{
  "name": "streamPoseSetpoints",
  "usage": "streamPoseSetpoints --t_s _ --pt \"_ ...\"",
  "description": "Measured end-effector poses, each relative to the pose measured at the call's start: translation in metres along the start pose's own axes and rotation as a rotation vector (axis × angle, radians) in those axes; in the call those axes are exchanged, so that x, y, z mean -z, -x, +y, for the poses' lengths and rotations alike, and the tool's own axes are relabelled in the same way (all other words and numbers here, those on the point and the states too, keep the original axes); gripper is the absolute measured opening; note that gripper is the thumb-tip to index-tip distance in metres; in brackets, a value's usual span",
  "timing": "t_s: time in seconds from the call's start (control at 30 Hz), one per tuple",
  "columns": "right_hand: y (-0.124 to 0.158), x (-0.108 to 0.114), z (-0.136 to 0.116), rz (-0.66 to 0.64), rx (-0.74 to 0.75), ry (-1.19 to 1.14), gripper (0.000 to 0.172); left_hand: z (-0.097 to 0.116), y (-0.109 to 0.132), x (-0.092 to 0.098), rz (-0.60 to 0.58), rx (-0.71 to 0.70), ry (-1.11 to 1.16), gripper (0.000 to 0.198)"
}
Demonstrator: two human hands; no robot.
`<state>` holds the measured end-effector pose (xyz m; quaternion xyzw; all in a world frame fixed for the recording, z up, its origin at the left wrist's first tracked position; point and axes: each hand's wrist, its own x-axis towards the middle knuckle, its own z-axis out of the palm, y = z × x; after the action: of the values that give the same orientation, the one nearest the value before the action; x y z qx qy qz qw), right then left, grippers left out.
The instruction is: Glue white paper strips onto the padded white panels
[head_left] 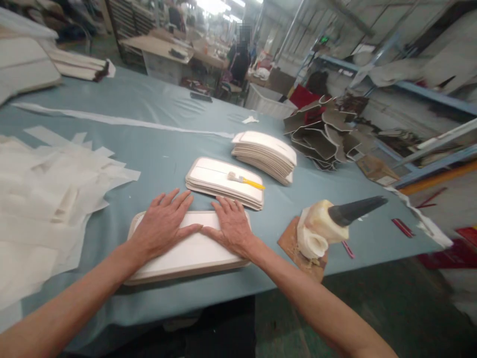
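Both my hands lie flat on a white panel with rounded corners and a beige edge (194, 251), close to the table's front edge. My left hand (164, 221) covers its left part, fingers stretched out and pointing away from me. Over the right part rests my right hand (231, 223), fingers extended too, its thumb nearly meeting the left thumb. Just beyond my fingertips sits a short stack of similar panels (208, 174). A brush with a yellow handle (248, 182) lies across the top of that stack.
A taller stack of curved panels (264, 149) stands behind. Loose white sheets (55, 199) are heaped at left. A crusted pot with a dark cone (316, 223) stands right on a brown board. Dark cut pieces (324, 129) pile up at back right. A person (240, 59) is far off.
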<state>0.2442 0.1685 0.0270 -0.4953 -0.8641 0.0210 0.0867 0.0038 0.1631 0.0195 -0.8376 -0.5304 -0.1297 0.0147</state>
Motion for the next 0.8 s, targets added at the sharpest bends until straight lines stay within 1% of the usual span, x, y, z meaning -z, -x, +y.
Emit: streamPoseSetpoints --t_s 0.1,0.17,0.3,0.4,0.5,0.6,0.7,0.8 --pt "-0.001 0.003 -0.003 0.017 -0.015 0.021 0.082 -0.003 -0.001 -0.001 0.031 -0.018 -0.012 0.078" --pt "0.001 0.009 -0.005 0.061 -0.010 0.014 0.077 -0.003 -0.002 0.001 0.053 -0.030 -0.036 0.074" --pt "0.008 0.025 -0.007 0.219 -0.013 -0.077 0.053 -0.001 -0.006 0.007 0.083 -0.037 -0.100 0.065" --pt "0.009 0.031 0.004 0.315 -0.090 -0.158 0.040 -0.002 -0.009 0.011 0.072 -0.045 -0.140 0.061" --pt "0.003 0.033 0.035 0.350 -0.196 -0.192 0.034 -0.006 -0.015 0.016 0.033 -0.041 -0.158 0.062" --pt "-0.006 0.033 0.079 0.375 -0.296 -0.188 0.033 -0.007 -0.027 0.024 0.003 -0.044 -0.155 0.064" --pt "-0.015 0.031 0.119 0.373 -0.363 -0.164 0.038 0.001 -0.051 0.030 -0.029 -0.083 -0.122 0.065" --pt "-0.024 0.026 0.145 0.323 -0.373 -0.136 0.044 0.015 -0.085 0.028 -0.096 -0.133 -0.073 0.063"
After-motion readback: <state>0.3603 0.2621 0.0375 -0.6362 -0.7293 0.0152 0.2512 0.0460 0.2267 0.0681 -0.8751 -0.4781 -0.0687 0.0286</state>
